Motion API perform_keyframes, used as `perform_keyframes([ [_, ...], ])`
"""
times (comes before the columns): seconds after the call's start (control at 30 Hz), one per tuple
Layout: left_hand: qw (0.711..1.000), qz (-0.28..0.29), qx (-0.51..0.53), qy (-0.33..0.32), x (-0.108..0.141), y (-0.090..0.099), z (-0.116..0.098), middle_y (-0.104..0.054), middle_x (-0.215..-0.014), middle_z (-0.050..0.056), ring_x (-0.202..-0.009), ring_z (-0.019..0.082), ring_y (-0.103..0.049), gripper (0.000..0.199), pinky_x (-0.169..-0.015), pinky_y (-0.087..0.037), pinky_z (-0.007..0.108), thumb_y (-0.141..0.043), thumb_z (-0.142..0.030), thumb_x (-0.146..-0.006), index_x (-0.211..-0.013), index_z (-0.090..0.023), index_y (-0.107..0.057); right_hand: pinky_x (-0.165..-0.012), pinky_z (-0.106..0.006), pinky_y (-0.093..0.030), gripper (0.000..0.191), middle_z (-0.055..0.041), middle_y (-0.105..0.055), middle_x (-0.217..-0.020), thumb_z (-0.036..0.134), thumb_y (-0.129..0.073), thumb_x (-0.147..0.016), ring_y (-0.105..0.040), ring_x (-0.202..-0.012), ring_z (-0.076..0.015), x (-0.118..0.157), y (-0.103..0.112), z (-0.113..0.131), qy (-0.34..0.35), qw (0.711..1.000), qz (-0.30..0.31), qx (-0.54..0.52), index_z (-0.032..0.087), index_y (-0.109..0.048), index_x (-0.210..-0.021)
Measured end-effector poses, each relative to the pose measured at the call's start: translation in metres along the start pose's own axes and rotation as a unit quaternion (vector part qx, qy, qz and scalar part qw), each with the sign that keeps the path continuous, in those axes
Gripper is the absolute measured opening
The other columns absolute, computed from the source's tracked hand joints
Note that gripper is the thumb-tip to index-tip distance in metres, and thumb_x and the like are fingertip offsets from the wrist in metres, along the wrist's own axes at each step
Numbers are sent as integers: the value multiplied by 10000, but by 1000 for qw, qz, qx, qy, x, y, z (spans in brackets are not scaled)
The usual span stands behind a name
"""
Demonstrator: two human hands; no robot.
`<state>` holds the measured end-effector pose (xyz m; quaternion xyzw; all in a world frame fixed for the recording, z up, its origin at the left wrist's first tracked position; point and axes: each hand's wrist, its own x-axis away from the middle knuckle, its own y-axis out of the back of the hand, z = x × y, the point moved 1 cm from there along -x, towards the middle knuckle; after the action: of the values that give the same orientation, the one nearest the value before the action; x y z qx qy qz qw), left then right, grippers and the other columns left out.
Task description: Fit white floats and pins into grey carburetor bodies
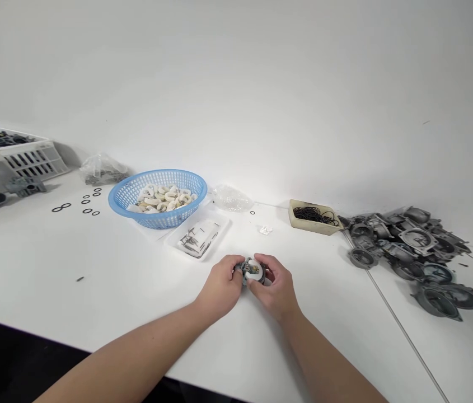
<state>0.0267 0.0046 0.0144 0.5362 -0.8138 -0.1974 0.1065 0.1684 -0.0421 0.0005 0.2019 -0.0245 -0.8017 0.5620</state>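
Both my hands hold a small grey metal carburetor body (244, 275) just above or on the white table. My left hand (222, 284) grips its left side, thumb on top. My right hand (277, 285) closes around the right side, with the thumb near a white U-shaped float (255, 270) that sits in the body. Brass-coloured parts show inside the float's opening. The fingers hide the body's outer edges and underside. Just beyond my left hand lies a white tray (173, 244) with thin metal pins (190, 240) in it.
Behind the tray stands a blue basket (114, 202) of white floats. A cream box (315, 228) holds black rubber rings. Grey metal bowls (418, 239) are heaped at right. Black O-rings (87, 211), a plastic bag (104, 168) and a white crate (49, 157) lie left.
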Motion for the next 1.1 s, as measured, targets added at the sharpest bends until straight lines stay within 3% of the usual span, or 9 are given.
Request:
perform_keyframes([
  [0.57,999,-26,-29,-19,0,1,3,-623,-1130,69,-1058,199,-572,301,-951,-469,383,-445,-211,-819,-1076,-199,-599,-755,-342,-558,446,-70,-663,-1002,232,-671,-624,-650,-876,-241,1,0,0,3,1000,2,0,190,-615,-1065],
  [0.7,990,-123,-46,-54,-7,26,0,-620,-1136,74,-1039,202,-586,322,-864,-507,337,-508,-257,-787,-1092,-193,-587,-774,-354,-552,438,-66,-662,-1005,226,-668,-631,-649,-878,-240,2,-1,-1,3,1000,1,-7,194,-613,-1065],
  [0.77,983,-174,-54,-37,-17,49,-5,-648,-1080,63,-953,186,-618,310,-815,-518,309,-493,-294,-798,-1071,-190,-595,-757,-353,-558,432,-62,-665,-985,216,-661,-630,-652,-860,-237,2,-2,-2,0,1000,-2,-16,194,-613,-1060],
  [0.83,977,-184,-107,-4,-32,75,-10,-677,-1019,50,-872,178,-636,293,-782,-518,294,-467,-295,-806,-1037,-189,-613,-749,-354,-560,429,-60,-668,-976,204,-656,-626,-651,-857,-240,2,-2,-2,7,1000,-4,-17,195,-618,-1053],
  [0.9,964,-115,-240,20,-52,98,-12,-687,-1005,47,-859,185,-639,304,-760,-509,291,-428,-254,-809,-1035,-195,-623,-758,-362,-558,431,-62,-670,-974,194,-651,-623,-651,-853,-243,2,-2,-3,14,1000,-3,-11,194,-621,-1053],
  [1.0,899,49,-434,24,-78,119,-4,-686,-1022,66,-910,238,-628,319,-738,-486,318,-462,-184,-750,-1004,-206,-654,-759,-369,-562,439,-65,-675,-964,199,-644,-627,-657,-835,-245,2,-2,-4,12,1000,0,-10,188,-615,-1065],
  [1.1,862,147,-485,12,-91,124,10,-695,-958,74,-876,270,-627,322,-700,-464,322,-558,-109,-614,-887,-214,-693,-756,-373,-565,439,-64,-675,-964,202,-640,-625,-660,-834,-248,2,-3,-5,12,1000,0,-14,189,-615,-1064],
])
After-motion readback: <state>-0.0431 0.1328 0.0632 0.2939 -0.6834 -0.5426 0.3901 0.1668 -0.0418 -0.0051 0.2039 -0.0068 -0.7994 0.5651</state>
